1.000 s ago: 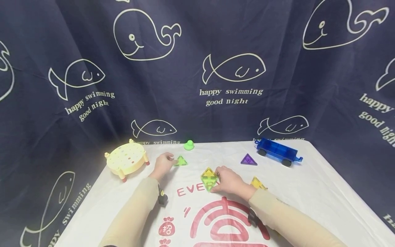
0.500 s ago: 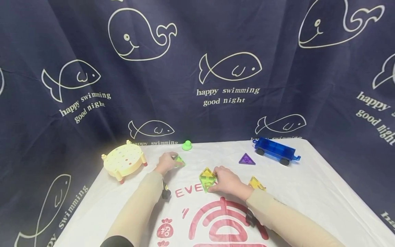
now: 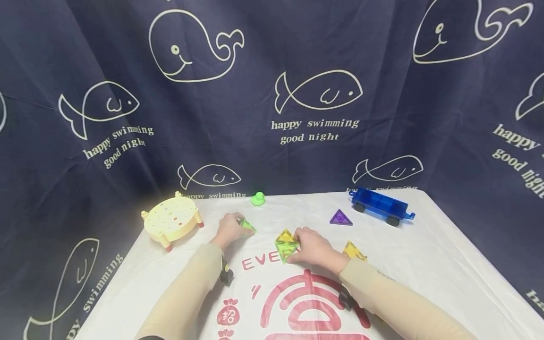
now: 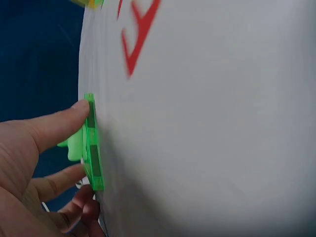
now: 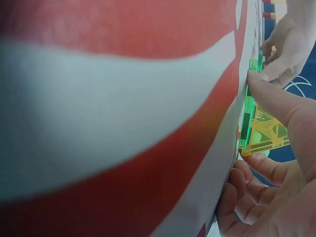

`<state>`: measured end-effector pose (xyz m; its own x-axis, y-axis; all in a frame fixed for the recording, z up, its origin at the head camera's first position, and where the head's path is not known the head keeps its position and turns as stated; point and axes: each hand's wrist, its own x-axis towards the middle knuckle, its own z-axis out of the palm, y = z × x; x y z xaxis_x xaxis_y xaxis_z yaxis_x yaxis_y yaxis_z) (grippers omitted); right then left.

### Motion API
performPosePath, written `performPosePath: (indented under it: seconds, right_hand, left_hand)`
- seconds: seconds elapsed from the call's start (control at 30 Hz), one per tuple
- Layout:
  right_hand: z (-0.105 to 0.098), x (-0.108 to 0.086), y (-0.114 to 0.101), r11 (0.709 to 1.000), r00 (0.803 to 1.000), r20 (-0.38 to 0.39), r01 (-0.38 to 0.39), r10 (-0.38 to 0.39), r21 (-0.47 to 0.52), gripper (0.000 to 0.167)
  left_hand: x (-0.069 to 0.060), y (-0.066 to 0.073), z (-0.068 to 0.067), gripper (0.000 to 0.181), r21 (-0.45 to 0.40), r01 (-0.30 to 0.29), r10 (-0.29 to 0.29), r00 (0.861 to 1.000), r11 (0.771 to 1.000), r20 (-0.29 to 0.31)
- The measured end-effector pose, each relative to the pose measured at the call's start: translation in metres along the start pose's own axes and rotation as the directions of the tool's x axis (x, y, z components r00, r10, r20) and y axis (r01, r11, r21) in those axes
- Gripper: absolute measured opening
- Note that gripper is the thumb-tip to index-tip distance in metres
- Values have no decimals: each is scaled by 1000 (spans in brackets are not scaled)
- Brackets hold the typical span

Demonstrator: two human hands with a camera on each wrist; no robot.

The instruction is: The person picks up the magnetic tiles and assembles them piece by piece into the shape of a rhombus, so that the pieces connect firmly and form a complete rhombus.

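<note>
My left hand [image 3: 231, 229] pinches a green triangular magnetic tile [image 3: 247, 227] left of the table's middle. In the left wrist view the thumb and a finger hold the ends of this thin see-through tile [image 4: 93, 143], close to the white cloth. Near the middle, my right hand [image 3: 314, 246] grips a joined pair of tiles by its right side. The pair is a yellow triangle tile [image 3: 285, 236] and a green triangle tile [image 3: 285, 253]. From the right wrist, the yellow tile [image 5: 266, 132] rises at an angle from the green tile [image 5: 246, 126], between thumb and index finger.
A purple triangle tile [image 3: 341, 217] and a blue wheeled car base [image 3: 379, 206] lie at the back right. Another yellow tile [image 3: 354, 250] is partly behind the right forearm. A green knobbed piece [image 3: 258, 199] and a cream toy table [image 3: 172, 221] stand back left.
My left hand has closed its fingers on the green triangle tile and turned it a little. The right hand keeps its grip on the joined pair, almost still.
</note>
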<state>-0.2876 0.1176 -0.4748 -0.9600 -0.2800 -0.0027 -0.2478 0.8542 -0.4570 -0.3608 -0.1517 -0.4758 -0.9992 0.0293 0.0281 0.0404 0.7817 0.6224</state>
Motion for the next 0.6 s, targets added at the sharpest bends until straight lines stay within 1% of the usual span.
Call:
performPosePath:
  seconds: [0.17, 0.3, 0.4, 0.6]
  right_hand:
    - [0, 0, -1, 1000, 1000, -1, -2, 2, -3, 58]
    - [0, -1, -2, 1000, 1000, -3, 1, -1, 0, 59]
    - [-1, -1, -3, 1000, 1000, -7, 4, -4, -4, 59]
    - [1, 0, -2, 1000, 1000, -8, -3, 3, -12, 60]
  left_hand:
    - [-22, 4, 3, 64, 0, 10, -10, 1000, 1000, -30]
    - [-35, 6, 6, 64, 9, 9, -9, 1000, 1000, -22]
    - [-43, 8, 7, 64, 2, 5, -5, 1000, 1000, -16]
    - [-54, 13, 8, 65, -37, -16, 14, 999, 999, -48]
